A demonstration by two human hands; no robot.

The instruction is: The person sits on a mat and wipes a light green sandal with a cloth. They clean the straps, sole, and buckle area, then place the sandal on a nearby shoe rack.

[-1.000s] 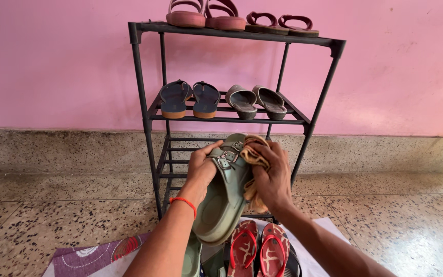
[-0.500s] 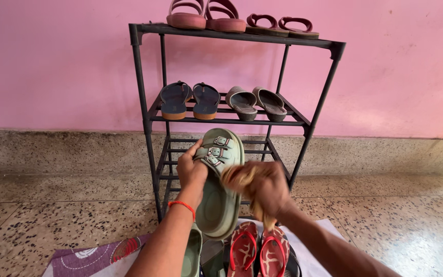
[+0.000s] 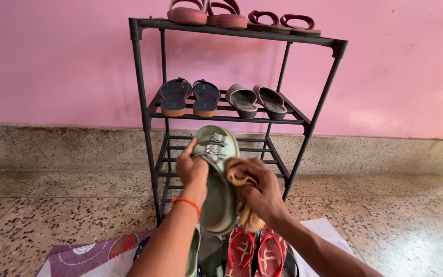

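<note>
Since the earlier frame, the right hand [image 3: 262, 192] has carried its tan crumpled cloth [image 3: 242, 177] back against the sage-green moulded two-buckle sandal [image 3: 216, 179], gripped at the strap by the left hand [image 3: 193, 169] before the black metal shoe rack [image 3: 147, 113]. Sandal appears light, stiff, smooth; grasp the edges. Its underside is hidden.

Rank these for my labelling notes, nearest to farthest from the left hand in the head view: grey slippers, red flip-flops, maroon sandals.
From the left hand:
1. Red flip-flops, on the cloth below.
2. Grey slippers, middle shelf.
3. Maroon sandals, rack top, right.
</note>
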